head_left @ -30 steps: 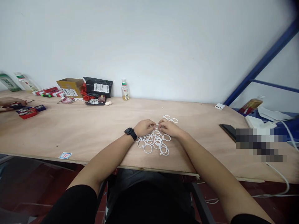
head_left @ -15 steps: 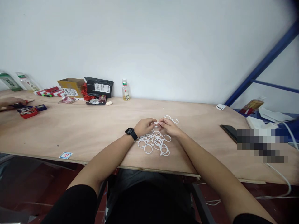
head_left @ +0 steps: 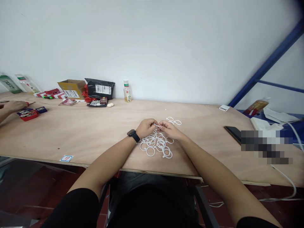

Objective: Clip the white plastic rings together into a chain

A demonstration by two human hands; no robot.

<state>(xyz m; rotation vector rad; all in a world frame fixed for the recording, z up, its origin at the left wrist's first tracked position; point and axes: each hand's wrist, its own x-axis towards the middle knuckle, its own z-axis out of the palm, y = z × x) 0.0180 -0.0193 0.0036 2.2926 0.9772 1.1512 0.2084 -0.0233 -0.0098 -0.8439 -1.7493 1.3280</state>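
Left grip (head_left: 146,127), right grip (head_left: 168,127) pinching white piece (head_left: 156,125); upright bottle (head_left: 127,91) holds yellowish liquid (head_left: 128,99).

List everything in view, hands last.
Table: one, pale wood, centre
Wall: one, whitish, behind
Floor: one, dark red, below
Ring pile: uncountable, white, centre
Far rings: at least two, white, behind pile
Held piece: one, white, centre
Bottles: four, mixed colours, three back, one right
Box: one, yellow-brown, back left
Parcel: one, black, beside box
Packets: several, mixed colours, left
Number card: one, white, front left
Phone: one, dark, right
Cables: unclear count, white, right
Frame: one, blue, right
Co-worker's hand: one, bare, far left
Watch: one, black, left wrist
Sleeves: two, black, front
Left hand: one, bare, centre
Right hand: one, bare, centre
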